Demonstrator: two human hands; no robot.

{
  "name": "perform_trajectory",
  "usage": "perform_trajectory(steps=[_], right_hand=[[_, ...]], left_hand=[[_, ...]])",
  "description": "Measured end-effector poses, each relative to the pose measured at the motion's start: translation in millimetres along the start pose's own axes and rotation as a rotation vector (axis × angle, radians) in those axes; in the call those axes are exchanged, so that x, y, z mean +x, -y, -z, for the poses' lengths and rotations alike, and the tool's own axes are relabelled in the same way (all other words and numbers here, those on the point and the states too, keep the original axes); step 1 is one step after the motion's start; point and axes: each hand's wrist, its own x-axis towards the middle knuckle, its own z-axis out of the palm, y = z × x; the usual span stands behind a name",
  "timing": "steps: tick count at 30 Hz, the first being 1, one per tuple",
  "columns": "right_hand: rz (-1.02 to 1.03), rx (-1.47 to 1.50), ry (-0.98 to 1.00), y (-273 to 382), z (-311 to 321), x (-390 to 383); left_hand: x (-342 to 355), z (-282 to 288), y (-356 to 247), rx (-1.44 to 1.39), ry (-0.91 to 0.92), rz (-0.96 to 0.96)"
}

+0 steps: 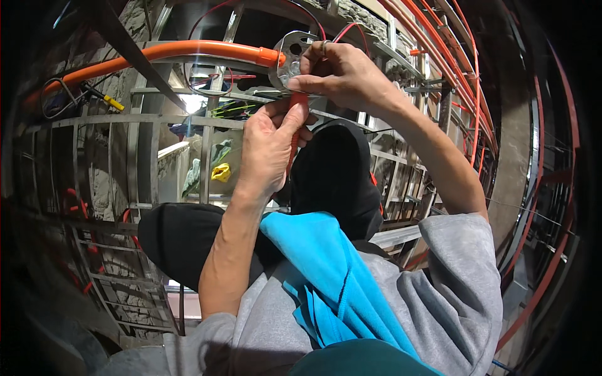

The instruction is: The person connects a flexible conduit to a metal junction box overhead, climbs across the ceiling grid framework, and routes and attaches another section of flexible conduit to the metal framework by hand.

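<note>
A round metal electrical box (276, 78) is at the upper middle, with an orange conduit pipe (194, 48) joined to its left side. Below the box, my left hand (268, 141) is closed around the orange fitting (300, 99) of a corrugated orange conduit (293, 152), which runs down beside my palm. My right hand (345, 76) is at the box's right side, thumb and forefinger bent together over its opening. Whatever lies between those fingertips is too small and partly hidden to name. Red and black wires (322, 28) pass behind the box.
Metal framing studs (205, 150) form a lattice around the work. Several orange conduits (433, 37) run along the upper right. A yellow-handled tool (113, 102) is at the left. A dark strap (135, 53) crosses the upper left, and a yellow item (221, 172) lies below.
</note>
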Motion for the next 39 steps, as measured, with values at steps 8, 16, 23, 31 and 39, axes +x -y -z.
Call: perform_trajectory(steps=[8, 16, 23, 31, 39], right_hand=[[-0.155, 0.188, 0.080, 5.1, 10.5, -2.1], [-0.067, -0.064, -0.031, 5.3, 2.9, -1.1], [0.089, -0.332, -0.128, 7.0, -5.5, -0.5], [0.070, -0.216, -0.094, 2.0, -2.8, -0.4], [0.006, -0.032, 0.005, 0.6, 4.9, -0.4]], left_hand=[[0.9, -1.1, -1.1, -0.007, 0.013, 0.015], [0.9, -0.5, 1.7, 0.009, -0.008, -0.014], [0.4, 1.4, 1.6, -0.003, 0.004, -0.018], [0.8, 0.1, 2.6, 0.010, -0.002, -0.026], [-0.1, -2.5, 0.0, 0.030, -0.014, -0.026]])
